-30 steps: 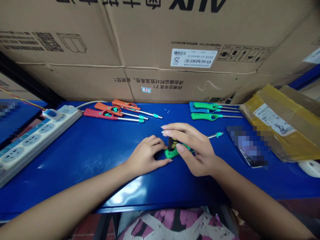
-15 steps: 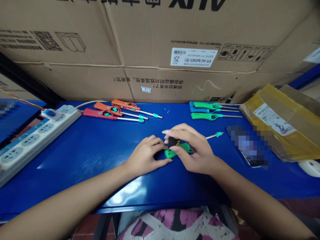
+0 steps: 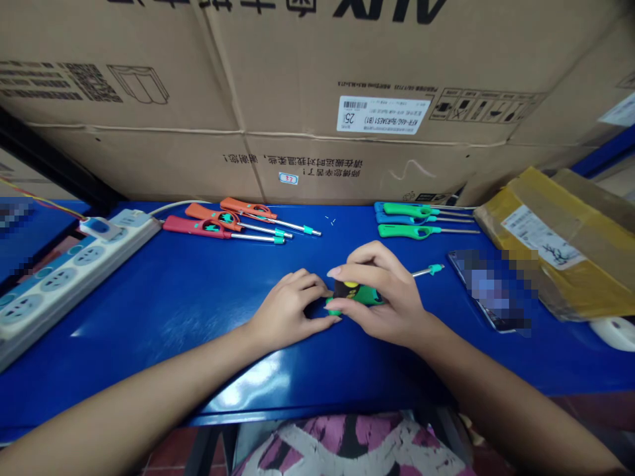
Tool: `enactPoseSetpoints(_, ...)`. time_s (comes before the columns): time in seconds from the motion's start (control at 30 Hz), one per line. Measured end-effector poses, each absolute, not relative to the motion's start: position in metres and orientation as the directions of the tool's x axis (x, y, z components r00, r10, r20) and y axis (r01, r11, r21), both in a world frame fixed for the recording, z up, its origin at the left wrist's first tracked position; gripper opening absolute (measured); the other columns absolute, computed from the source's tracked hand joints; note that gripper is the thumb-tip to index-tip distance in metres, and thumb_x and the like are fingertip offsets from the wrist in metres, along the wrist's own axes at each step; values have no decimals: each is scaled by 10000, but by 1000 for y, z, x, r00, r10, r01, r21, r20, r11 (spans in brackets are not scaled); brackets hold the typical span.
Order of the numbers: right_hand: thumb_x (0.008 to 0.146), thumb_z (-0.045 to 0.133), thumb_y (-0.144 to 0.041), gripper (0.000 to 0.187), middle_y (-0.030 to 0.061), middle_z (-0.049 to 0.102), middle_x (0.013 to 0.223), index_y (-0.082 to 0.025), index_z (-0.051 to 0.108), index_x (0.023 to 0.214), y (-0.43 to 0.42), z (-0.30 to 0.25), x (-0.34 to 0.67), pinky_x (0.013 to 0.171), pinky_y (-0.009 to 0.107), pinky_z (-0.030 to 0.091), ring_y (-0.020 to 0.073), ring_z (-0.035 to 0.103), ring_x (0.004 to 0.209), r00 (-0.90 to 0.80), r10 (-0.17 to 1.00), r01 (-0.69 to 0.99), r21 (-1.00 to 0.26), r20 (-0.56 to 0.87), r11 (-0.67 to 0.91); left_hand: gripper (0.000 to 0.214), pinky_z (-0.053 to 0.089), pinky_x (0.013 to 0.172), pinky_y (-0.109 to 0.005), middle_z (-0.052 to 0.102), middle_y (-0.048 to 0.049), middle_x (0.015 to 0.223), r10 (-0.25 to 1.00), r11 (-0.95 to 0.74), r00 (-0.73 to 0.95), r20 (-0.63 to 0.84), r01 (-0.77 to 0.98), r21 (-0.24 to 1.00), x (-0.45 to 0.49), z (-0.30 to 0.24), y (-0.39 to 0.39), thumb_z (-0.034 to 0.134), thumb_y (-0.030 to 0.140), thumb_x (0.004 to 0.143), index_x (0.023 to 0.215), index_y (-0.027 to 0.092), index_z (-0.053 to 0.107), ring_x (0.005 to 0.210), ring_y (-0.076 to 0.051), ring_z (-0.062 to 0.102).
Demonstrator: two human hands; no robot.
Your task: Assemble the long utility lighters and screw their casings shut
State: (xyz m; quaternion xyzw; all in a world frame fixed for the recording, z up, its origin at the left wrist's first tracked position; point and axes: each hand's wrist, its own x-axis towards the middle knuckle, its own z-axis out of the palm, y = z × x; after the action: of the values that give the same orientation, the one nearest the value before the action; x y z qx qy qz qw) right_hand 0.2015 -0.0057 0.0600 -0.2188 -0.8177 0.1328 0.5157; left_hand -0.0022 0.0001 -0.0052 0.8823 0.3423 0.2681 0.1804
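Observation:
A green stick lighter (image 3: 367,295) lies on the blue table between my hands. Its metal tube points right and carries a teal piece near the tip. My left hand (image 3: 288,305) rests on the table, its fingertips and thumb gripping the lighter's butt end. My right hand (image 3: 389,291) curls over the handle, thumb and fingers closed on a small black-and-yellow label (image 3: 343,289). The label sits over the green handle near the butt; whether it is stuck down I cannot tell. My right hand hides much of the handle.
Red and orange lighters (image 3: 198,227) lie at the back left, beside a power strip (image 3: 74,271). Green and blue lighters (image 3: 404,231) lie at the back right. A phone (image 3: 489,291), a taped parcel (image 3: 585,284) and a large carton (image 3: 297,79) stand around.
My right hand has tipped and shifted slightly, and the label now shows more yellow over the green handle. My left hand keeps its place at the butt end.

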Motion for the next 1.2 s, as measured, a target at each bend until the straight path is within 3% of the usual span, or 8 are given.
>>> enactPoseSetpoints(0.17,969,492,-121,403,122,671,1226,-225,544,1355,-6,62,203,1006,494,536,252,608,1214,-449,538,159,-529,713,834,273,519,874,-438,711,-89,1104,691,-716,617,378,508,480,-2,-4,0,721,421,888,1043,199,690,1005,-267,641)
enactPoseSetpoints(0.33,903,683,-142,408,55,624,1011,-264,605,1284,-4,58,200,755,323,585,168,619,890,-381,499,139,-486,778,863,224,527,871,-431,716,-88,1070,689,-716,629,361,511,477,-2,-4,-2,687,395,919,1010,191,698,1023,-269,648)
enactPoseSetpoints(0.4,916,684,-190,354,45,580,986,-274,632,1257,-5,59,200,712,300,577,158,602,862,-408,505,165,-483,760,860,218,529,865,-426,717,-89,1076,693,-711,633,345,518,476,-1,-4,-3,678,389,924,1011,190,701,1027,-270,651)
enactPoseSetpoints(0.57,972,483,-105,368,122,660,1172,-210,603,1303,-9,64,204,894,414,585,214,643,1093,-467,517,118,-529,717,840,249,541,815,-434,718,-94,1064,690,-723,614,385,552,415,1,-1,-4,694,407,901,1031,196,706,984,-289,655)
enactPoseSetpoints(0.87,905,679,-135,336,68,725,997,-239,615,1219,-7,61,201,729,358,588,193,645,877,-367,503,163,-478,783,863,185,534,737,-382,699,-77,987,705,-709,588,397,572,413,4,2,-8,682,361,895,965,189,677,894,-247,657)
enactPoseSetpoints(1.0,905,696,-172,308,61,722,980,-242,623,1196,-6,61,203,735,359,592,192,657,868,-378,510,168,-485,772,858,191,519,722,-374,683,-67,943,704,-710,593,391,584,393,5,2,-8,683,370,884,947,191,666,869,-243,642)
enactPoseSetpoints(1.1,910,686,-181,270,61,718,1002,-249,629,1166,-4,59,206,793,391,603,205,685,915,-313,580,127,-572,752,810,225,510,735,-395,667,-68,900,718,-695,611,333,641,325,3,8,-7,681,393,869,933,180,648,861,-259,620)
enactPoseSetpoints(1.2,928,672,-229,215,58,695,1032,-248,613,1134,5,57,212,803,375,614,200,709,934,-117,681,77,-677,723,732,215,499,748,-414,653,-71,876,739,-674,635,227,704,224,-4,21,-4,666,371,835,922,180,621,873,-280,601)
